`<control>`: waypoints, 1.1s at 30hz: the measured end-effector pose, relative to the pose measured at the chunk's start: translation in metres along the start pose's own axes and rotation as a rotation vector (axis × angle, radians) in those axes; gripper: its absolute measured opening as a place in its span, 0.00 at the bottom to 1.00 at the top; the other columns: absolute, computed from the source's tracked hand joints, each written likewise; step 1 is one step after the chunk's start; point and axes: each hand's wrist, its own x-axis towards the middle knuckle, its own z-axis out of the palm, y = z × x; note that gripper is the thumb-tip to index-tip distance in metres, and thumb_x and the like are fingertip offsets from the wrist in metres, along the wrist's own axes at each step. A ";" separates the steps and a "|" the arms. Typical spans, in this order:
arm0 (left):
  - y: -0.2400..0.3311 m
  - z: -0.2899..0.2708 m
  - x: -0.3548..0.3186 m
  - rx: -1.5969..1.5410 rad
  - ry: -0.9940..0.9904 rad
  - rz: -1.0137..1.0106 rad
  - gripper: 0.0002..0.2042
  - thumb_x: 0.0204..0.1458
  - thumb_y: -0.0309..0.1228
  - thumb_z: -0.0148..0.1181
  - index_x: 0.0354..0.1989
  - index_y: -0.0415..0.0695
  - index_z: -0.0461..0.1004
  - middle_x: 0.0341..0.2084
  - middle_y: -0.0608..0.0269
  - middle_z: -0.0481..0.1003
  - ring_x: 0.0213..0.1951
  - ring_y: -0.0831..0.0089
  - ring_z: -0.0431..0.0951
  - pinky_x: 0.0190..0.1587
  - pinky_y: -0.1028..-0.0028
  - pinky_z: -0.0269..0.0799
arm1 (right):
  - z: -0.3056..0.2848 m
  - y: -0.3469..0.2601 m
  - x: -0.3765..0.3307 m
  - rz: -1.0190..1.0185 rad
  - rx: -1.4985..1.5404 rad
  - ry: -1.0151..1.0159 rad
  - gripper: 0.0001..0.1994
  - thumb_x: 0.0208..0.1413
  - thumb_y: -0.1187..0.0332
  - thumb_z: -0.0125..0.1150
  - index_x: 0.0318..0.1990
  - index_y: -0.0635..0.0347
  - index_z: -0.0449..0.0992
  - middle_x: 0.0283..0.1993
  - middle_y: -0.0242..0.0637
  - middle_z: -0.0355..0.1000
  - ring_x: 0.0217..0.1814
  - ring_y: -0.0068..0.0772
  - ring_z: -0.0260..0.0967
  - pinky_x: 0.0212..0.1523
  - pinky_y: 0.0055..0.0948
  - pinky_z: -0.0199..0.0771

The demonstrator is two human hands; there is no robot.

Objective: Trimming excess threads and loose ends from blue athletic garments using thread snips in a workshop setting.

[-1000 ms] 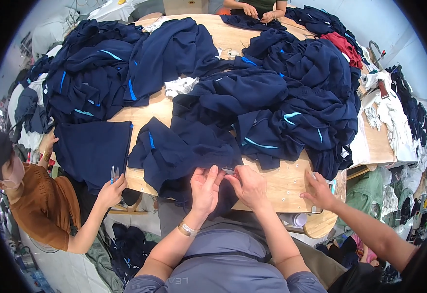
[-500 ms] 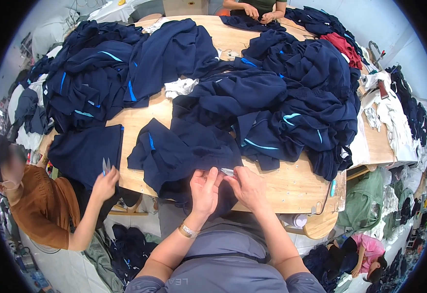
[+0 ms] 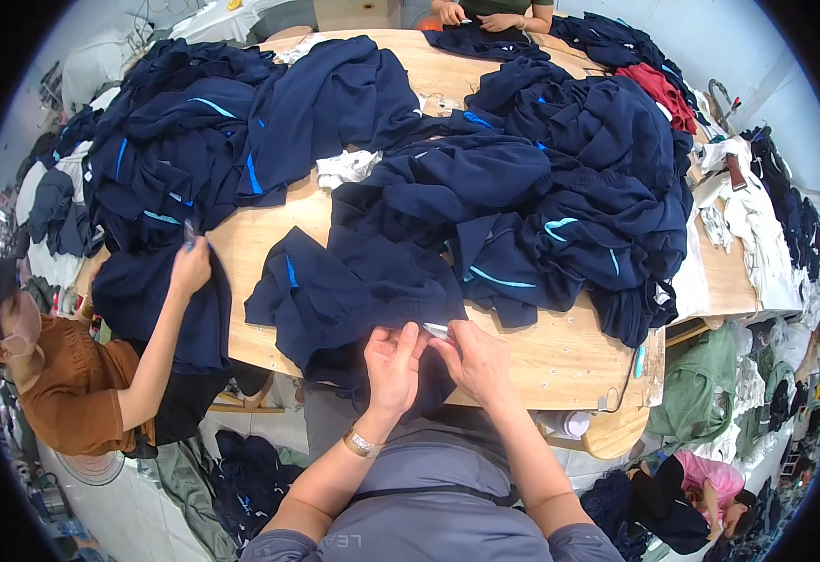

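A navy garment point(image 3: 363, 281) lies at the table's near edge, part of it hanging down over the edge. My left hand point(image 3: 394, 365) pinches a fold of it between thumb and fingers. Close on its right, my right hand point(image 3: 476, 363) is closed around small thread snips point(image 3: 437, 330). Their silvery blades point left, at the cloth beside my left fingertips. Whether the blades are parted is too small to tell. A blue strip point(image 3: 291, 272) shows on the garment's left part.
Heaps of navy garments point(image 3: 607, 140) with blue strips cover much of the wooden table point(image 3: 269, 225). A white cloth point(image 3: 347, 169) lies mid-table. At left, a person in brown point(image 3: 91, 384) holds scissors point(image 3: 190, 234); another person's hands point(image 3: 485, 21) work at the far side.
My hands and the snips stay nearly where they were. The person at left has moved the scissors up and away, and their navy garment has shifted. The far person's hands have moved slightly apart.
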 end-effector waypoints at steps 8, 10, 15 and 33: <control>0.003 0.008 0.001 -0.015 0.053 -0.037 0.04 0.52 0.21 0.53 0.36 0.40 0.69 0.33 0.63 0.72 0.38 0.75 0.74 0.50 0.70 0.71 | 0.007 0.003 -0.006 0.278 0.401 0.043 0.08 0.54 0.66 0.55 0.34 0.61 0.67 0.22 0.35 0.65 0.20 0.31 0.63 0.24 0.25 0.63; 0.001 0.004 0.001 0.019 0.041 -0.016 0.06 0.53 0.22 0.52 0.38 0.39 0.68 0.35 0.62 0.73 0.39 0.74 0.74 0.49 0.72 0.71 | 0.013 0.004 -0.005 0.297 0.533 0.101 0.07 0.54 0.68 0.55 0.34 0.61 0.67 0.22 0.30 0.64 0.21 0.24 0.60 0.24 0.22 0.61; -0.001 0.005 -0.003 0.072 0.074 0.026 0.03 0.52 0.21 0.53 0.35 0.37 0.69 0.34 0.60 0.73 0.38 0.74 0.74 0.50 0.69 0.70 | 0.010 -0.019 0.002 0.395 0.671 0.155 0.04 0.50 0.76 0.58 0.33 0.63 0.72 0.22 0.21 0.63 0.20 0.07 0.52 0.20 0.11 0.51; -0.003 0.002 -0.002 0.043 0.058 -0.001 0.04 0.52 0.23 0.54 0.34 0.38 0.68 0.30 0.62 0.73 0.34 0.76 0.74 0.45 0.65 0.74 | 0.016 -0.017 0.005 0.625 0.999 0.128 0.04 0.52 0.74 0.57 0.33 0.65 0.71 0.19 0.20 0.62 0.20 0.07 0.54 0.21 0.11 0.54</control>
